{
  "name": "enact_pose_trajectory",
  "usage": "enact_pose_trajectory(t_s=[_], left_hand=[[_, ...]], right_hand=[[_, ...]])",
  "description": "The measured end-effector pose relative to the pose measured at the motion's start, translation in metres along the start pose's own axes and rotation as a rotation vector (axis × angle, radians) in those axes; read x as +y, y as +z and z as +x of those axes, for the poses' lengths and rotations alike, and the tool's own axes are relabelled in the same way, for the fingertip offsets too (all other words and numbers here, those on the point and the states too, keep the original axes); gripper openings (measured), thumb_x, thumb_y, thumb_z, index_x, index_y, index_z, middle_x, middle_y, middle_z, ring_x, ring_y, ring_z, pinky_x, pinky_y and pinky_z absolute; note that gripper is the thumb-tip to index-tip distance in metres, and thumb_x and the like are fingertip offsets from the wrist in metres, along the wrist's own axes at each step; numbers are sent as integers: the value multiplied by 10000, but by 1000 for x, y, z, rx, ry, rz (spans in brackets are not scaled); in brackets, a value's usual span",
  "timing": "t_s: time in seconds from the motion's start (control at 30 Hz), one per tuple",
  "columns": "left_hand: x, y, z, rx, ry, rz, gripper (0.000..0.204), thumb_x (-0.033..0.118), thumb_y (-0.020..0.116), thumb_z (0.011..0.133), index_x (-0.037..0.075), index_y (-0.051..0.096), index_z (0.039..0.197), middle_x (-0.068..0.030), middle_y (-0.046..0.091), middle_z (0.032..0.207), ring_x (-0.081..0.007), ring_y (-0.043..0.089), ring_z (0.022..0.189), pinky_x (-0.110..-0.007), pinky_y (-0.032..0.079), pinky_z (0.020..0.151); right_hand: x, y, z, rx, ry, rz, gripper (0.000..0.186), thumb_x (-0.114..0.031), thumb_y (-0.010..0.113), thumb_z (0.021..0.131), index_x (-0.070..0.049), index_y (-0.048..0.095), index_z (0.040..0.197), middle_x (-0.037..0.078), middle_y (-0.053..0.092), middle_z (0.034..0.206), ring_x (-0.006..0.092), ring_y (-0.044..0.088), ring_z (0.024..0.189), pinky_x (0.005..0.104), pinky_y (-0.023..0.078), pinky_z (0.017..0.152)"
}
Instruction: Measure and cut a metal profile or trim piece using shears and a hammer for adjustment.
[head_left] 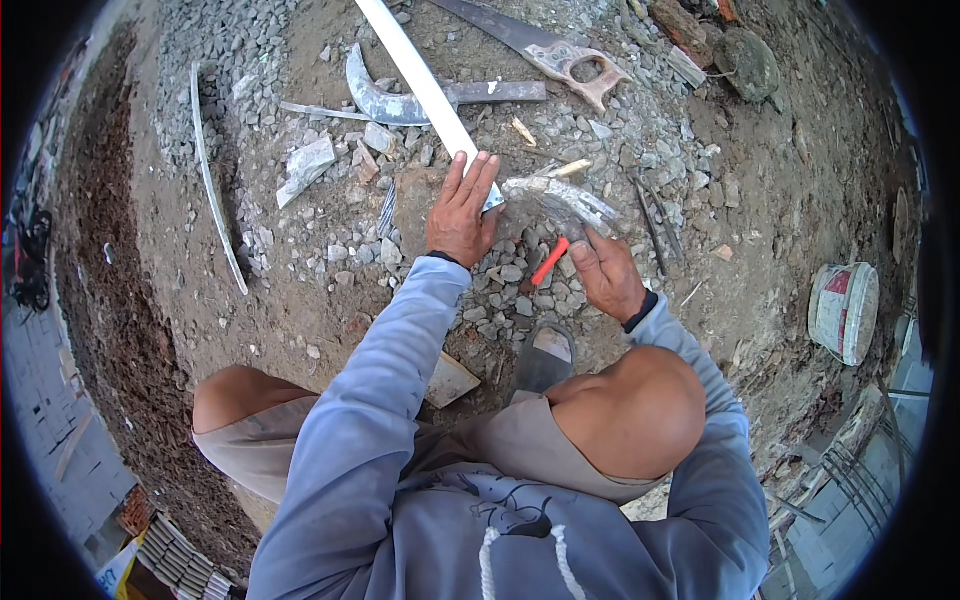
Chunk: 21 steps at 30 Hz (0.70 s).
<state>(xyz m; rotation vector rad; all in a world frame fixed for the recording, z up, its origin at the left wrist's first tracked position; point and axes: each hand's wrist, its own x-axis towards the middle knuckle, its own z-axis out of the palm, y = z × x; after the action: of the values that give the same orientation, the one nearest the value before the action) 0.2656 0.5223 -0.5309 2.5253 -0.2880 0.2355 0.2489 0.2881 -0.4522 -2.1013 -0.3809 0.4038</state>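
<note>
A long, straight white strip (420,80) runs from the far edge of the view to my left hand (462,212). The fingers of this hand lie across the strip's near end, which shows beside them. Closer to my right knee, my right hand (608,275) is closed on part of a grey tool I cannot make out. A red handle-like piece (550,261) lies just left of its thumb. A curved, whitish, dirt-covered piece (565,195) extends between the two hands.
A handsaw (570,62) and a hooked blade (395,103) lie beyond my hands. Left is a thin pale strip (207,180); right, a white-and-red bucket (843,313) on its side. Gravel and broken stone cover the dirt. A sandal (544,360) shows below my hands.
</note>
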Motion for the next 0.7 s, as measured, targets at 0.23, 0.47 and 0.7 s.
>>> enact_pose_trajectory(t_s=[0.23, 0.47, 0.7], left_hand=[[3, -1, -1, 4, 0, 10, 796, 74, 748, 717, 161, 394, 1425, -56, 448, 1432, -306, 338, 1375, -376, 363, 1097], [1, -2, 0, 27, 8, 55, 762, 78, 745, 725, 133, 415, 1410, -62, 454, 1430, -312, 352, 1368, -377, 378, 1083], [2, -2, 1, -5, -13, 5, 788, 97, 743, 726, 168, 393, 1428, -52, 454, 1431, -314, 340, 1376, -424, 336, 1104]], right_hand=[[11, 8, 16, -55, -9, -264, 474, -376, 490, 972, 70, 501, 1135, 252, 582, 633, 442, 616, 617, 482, 475, 521], [-11, -6, 6, 118, -108, -90, 474, -350, 501, 976, 74, 528, 1186, 232, 625, 714, 402, 640, 663, 441, 495, 597], [17, 15, 5, 169, -269, -293, 384, -296, 530, 959, 27, 554, 1166, 242, 632, 731, 399, 647, 697, 426, 510, 605]])
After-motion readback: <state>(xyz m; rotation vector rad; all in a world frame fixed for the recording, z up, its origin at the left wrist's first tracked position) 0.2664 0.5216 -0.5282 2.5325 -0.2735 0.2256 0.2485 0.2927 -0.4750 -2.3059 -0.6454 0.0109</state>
